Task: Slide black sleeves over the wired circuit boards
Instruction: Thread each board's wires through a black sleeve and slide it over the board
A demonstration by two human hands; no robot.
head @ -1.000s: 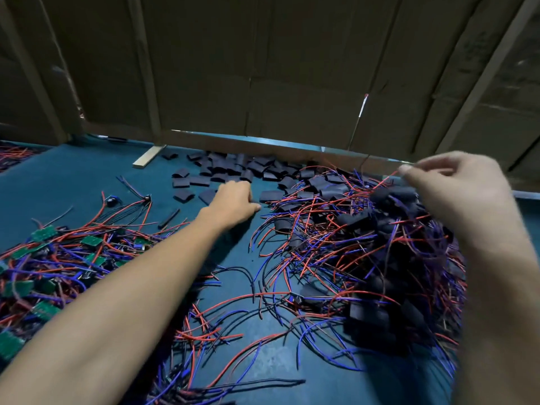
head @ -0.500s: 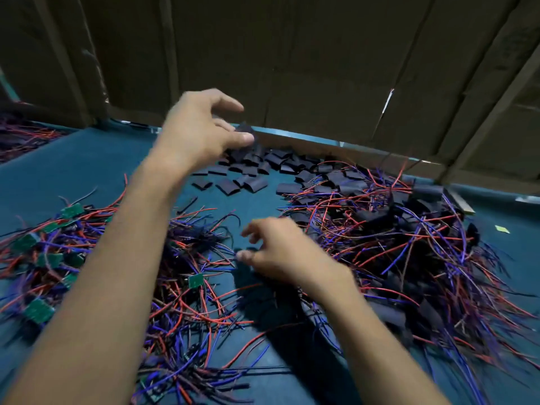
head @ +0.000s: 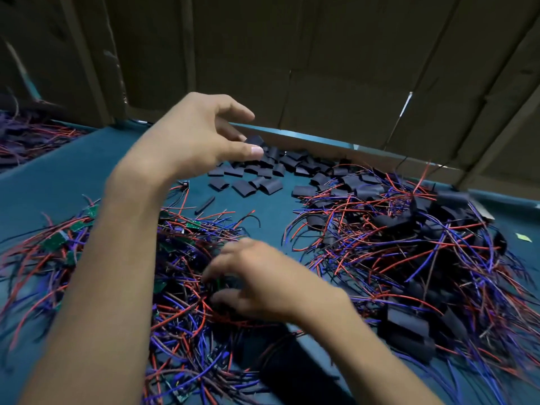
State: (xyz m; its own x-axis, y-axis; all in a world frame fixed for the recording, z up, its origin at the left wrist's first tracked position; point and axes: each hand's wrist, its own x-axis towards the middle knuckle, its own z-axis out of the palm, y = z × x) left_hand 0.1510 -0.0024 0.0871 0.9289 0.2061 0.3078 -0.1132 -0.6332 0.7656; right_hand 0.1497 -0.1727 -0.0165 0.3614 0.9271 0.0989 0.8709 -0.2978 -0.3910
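My left hand [head: 193, 141] is raised above the table and pinches one black sleeve [head: 254, 140] between thumb and fingers. My right hand [head: 263, 282] is low over the heap of bare wired circuit boards [head: 181, 302], a tangle of red and blue wires with small green boards [head: 57, 240]. Its fingertips are curled down among the wires, blurred, beside a glimpse of green. Whether they hold a board I cannot tell. Several loose black sleeves [head: 263, 182] lie flat at the back middle.
A big pile of sleeved boards with red and blue wires [head: 409, 244] fills the right side. The teal table [head: 73, 176] ends at a cardboard wall [head: 321, 68] behind. Another wire pile [head: 29, 138] lies far left. A small yellow-green scrap [head: 523, 237] sits at the right edge.
My left hand took a sleeve from the back and lifted it. My right hand left the right pile, crossed to the left heap and sank its fingers into the wires.
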